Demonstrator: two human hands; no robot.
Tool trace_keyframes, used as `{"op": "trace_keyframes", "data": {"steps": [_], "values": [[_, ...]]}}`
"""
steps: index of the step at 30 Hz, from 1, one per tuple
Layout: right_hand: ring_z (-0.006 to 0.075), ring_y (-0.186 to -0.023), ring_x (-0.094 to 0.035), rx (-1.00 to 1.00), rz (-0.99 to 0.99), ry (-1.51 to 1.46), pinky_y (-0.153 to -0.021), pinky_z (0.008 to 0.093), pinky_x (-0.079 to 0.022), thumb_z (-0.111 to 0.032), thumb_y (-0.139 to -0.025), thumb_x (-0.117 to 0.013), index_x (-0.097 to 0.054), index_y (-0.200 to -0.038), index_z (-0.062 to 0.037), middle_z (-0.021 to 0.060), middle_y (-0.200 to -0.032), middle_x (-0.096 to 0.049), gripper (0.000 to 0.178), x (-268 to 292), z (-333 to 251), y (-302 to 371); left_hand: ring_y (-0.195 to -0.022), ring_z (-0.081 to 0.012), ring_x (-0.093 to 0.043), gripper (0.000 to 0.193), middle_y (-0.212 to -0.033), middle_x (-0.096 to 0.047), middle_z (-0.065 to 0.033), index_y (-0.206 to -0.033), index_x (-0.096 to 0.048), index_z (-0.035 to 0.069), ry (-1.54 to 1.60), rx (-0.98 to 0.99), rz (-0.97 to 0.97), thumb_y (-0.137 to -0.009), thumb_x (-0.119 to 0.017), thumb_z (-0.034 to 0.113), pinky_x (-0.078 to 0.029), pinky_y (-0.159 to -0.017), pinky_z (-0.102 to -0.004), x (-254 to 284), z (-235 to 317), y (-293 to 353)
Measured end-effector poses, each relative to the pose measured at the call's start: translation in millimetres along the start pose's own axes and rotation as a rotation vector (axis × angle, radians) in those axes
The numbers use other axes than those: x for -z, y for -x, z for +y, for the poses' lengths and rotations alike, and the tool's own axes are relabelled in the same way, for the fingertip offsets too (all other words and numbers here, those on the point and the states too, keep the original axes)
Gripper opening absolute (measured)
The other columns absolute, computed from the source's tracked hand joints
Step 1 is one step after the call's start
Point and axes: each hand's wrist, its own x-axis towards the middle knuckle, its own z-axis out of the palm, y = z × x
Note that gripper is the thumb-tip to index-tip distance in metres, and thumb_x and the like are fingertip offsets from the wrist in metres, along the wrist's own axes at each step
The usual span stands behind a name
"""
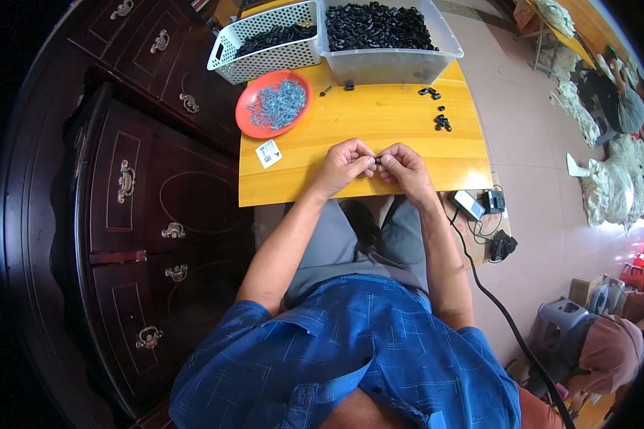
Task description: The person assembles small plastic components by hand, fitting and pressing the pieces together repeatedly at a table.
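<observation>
Over the front part of the yellow table (293, 182), a small black part (378, 161) is pinched between both my hands; its exact kind is too small to make out. My left hand (345, 168) closes thumb and fingertips on its left side. From the other side my right hand (408, 170) grips it the same way. To the right lie small black pieces (443, 123) in a loose group, with more black pieces (430, 93) beyond them. A red plate (247, 127) at the far left holds a heap of small silvery-blue metal pieces (279, 104).
A perforated white basket (265, 68) and a clear plastic bin (379, 64), both holding black parts, stand at the back. A white printed card (268, 154) lies at left. Dark wooden drawers (172, 179) border the left side. A black cable (490, 293) runs along my right.
</observation>
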Motion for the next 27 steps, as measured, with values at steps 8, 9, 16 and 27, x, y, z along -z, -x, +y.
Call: {"op": "trace_keyframes", "data": {"steps": [8, 9, 16, 27], "values": [[0.0061, -0.065, -0.058, 0.071, 0.078, 0.087, -0.059, 0.0209, -0.048, -0.009, -0.098, -0.063, -0.061, -0.094, -0.0036, 0.001, -0.078, -0.066, 0.007, -3.8, 10.3, -1.0, -0.071, -0.0071, -0.064, 0.001, -0.082, -0.067, -0.0028, -0.094, -0.061, 0.001, -0.057, -0.024, 0.053, -0.095, -0.061, 0.001, -0.054, -0.067, -0.0221, -4.7, -5.4, -3.2], [0.0062, -0.064, -0.058, 0.088, 0.099, 0.132, -0.058, 0.0212, -0.047, -0.008, -0.097, -0.063, -0.061, -0.093, -0.0034, 0.0011, -0.078, -0.066, 0.007, -4.7, 11.4, -0.8, -0.071, -0.0071, -0.063, 0.002, -0.082, -0.067, -0.0026, -0.093, -0.061, 0.001, -0.061, -0.023, 0.048, -0.095, -0.061, 0.0, -0.054, -0.066, -0.0219, -4.6, -6.1, -3.4], [0.0063, -0.065, -0.06, 0.126, 0.149, 0.346, -0.058, 0.0218, -0.049, -0.009, -0.097, -0.065, -0.061, -0.091, -0.0021, 0.0014, -0.077, -0.067, 0.01, -5.2, 12.5, 2.1, -0.071, -0.0064, -0.062, 0.001, -0.084, -0.067, -0.0022, -0.094, -0.062, 0.001, -0.078, 0.0, -0.013, -0.095, -0.061, 0.001, -0.054, -0.067, -0.0217, -3.3, -7.6, -5.2], [0.0069, -0.068, -0.057, -0.033, 0.049, 0.055, -0.062, 0.0214, -0.047, -0.016, -0.099, -0.062, -0.064, -0.099, -0.0005, 0.0009, -0.08, -0.065, 0.016, -3.3, 0.7, -4.0, -0.082, -0.0078, -0.063, 0.039, -0.1, -0.064, -0.0033, -0.128, -0.054, 0.0, -0.12, -0.179, 0.138, -0.09, -0.067, -0.001, -0.054, -0.075, -0.0228, -20.3, -9.7, 1.7]]}}
